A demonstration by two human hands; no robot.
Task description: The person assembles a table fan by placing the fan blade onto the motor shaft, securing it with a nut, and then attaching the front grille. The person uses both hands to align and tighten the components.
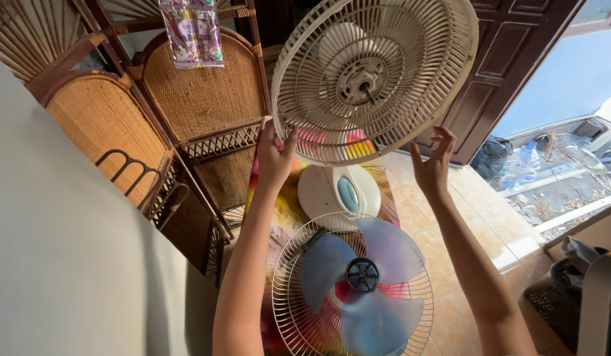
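1. Nearest the camera, a wire front grille (289, 310) lies flat on a colourful mat (285, 204), carrying a translucent blue fan blade (368, 277).
2. Left hand (274, 157) pinches the lower rim of a cream rear fan guard (374, 76), grip closed on it.
3. Right hand (432, 163) hovers just beside the rim, fingers spread, holding nothing.
4. Raised overhead, the round guard tilts, its motor shaft (369, 92) pointing toward the camera.

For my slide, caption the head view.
Both hands steady a cream round fan guard above a blue-bladed grille.
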